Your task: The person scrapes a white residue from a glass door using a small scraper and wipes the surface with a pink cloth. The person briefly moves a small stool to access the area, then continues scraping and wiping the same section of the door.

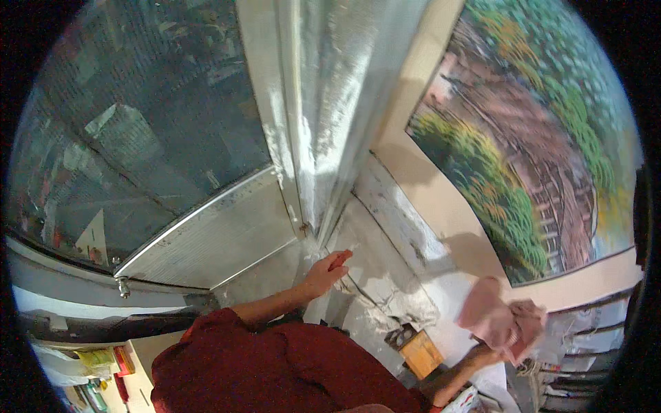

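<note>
My right hand (488, 356) is raised on the right, gripping a bunched pink cloth (498, 322), which looks blurred. The cloth is near the cream wall, below a large landscape picture (496, 144). My left hand (319, 278) is stretched forward at the middle, near the foot of a pale metal door frame (304, 170). Its fingertips look reddish, and I cannot tell whether a small thing is between them. A door panel with a dark upper pane (181, 103) and ribbed lower part (206, 242) stands to the left.
A yellowish wooden block-like object (422, 355) is low between my arms. Crumpled whitish material (403, 312) lies beside it. Shelves (131, 371) with bottles and packets are at lower left. A dark slatted rack (588, 346) stands at far right. A small metal fitting (123, 288) projects at left.
</note>
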`<action>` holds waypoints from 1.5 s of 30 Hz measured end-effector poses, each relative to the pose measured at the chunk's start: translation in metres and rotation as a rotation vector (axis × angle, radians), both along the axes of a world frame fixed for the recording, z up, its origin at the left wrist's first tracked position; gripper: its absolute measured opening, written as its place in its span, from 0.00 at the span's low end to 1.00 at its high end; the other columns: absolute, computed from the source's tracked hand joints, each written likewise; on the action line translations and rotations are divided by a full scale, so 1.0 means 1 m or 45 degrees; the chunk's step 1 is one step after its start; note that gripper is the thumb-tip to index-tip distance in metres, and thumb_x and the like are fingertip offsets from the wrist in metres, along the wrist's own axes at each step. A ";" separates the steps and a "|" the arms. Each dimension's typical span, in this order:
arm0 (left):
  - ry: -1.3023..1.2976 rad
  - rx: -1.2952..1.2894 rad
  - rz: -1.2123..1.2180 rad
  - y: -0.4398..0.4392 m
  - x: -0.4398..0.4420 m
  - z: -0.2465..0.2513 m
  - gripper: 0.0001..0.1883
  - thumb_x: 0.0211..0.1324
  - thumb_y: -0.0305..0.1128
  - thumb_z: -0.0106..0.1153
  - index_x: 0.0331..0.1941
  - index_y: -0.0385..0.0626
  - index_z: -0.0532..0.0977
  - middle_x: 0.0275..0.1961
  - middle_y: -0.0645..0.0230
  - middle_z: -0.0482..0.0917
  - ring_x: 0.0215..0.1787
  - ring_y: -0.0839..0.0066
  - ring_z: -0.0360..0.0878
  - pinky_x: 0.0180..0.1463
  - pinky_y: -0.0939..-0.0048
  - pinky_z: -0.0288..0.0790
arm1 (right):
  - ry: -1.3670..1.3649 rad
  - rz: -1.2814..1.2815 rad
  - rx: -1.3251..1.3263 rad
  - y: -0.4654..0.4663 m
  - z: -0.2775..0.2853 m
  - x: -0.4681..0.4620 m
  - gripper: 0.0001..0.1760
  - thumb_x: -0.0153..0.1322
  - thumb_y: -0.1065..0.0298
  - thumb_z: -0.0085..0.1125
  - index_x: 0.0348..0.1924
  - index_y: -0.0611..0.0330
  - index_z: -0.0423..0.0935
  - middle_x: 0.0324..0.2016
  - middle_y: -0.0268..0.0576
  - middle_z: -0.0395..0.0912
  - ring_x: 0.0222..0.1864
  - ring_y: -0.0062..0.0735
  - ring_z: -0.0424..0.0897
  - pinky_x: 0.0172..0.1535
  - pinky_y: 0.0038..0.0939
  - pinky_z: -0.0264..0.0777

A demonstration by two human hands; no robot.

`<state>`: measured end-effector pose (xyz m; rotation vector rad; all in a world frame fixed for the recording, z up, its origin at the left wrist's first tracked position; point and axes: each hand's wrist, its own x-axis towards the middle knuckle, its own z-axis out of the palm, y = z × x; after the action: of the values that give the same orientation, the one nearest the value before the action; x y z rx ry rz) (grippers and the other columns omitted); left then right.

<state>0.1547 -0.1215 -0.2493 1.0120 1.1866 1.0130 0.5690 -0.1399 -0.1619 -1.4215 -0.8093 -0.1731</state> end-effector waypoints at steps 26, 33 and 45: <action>-0.136 -0.163 1.172 -0.073 -0.118 -0.014 0.19 0.64 0.32 0.53 0.59 0.49 0.71 0.26 0.79 0.67 0.22 0.86 0.62 0.21 0.79 0.58 | -0.610 0.832 1.227 0.295 0.269 -0.564 0.13 0.66 0.70 0.59 0.44 0.59 0.76 0.38 0.51 0.72 0.40 0.54 0.72 0.45 0.48 0.69; -0.119 -0.211 1.158 -0.048 -0.084 -0.010 0.19 0.64 0.32 0.55 0.59 0.50 0.71 0.26 0.81 0.67 0.24 0.87 0.62 0.25 0.79 0.60 | -0.535 1.220 0.341 0.261 0.122 -0.540 0.22 0.69 0.69 0.58 0.56 0.49 0.68 0.44 0.53 0.70 0.48 0.59 0.75 0.45 0.54 0.72; 0.229 -0.025 0.962 -0.059 -0.128 -0.009 0.19 0.64 0.28 0.53 0.59 0.49 0.72 0.28 0.81 0.66 0.25 0.87 0.62 0.26 0.79 0.60 | -0.597 1.579 0.079 0.224 0.100 -0.496 0.18 0.64 0.77 0.53 0.47 0.54 0.78 0.40 0.47 0.75 0.45 0.49 0.76 0.48 0.43 0.71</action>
<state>0.0270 -0.1810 -0.2582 0.6410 1.7873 1.5043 0.0731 0.0844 -0.0618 -0.6114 -1.9042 0.4380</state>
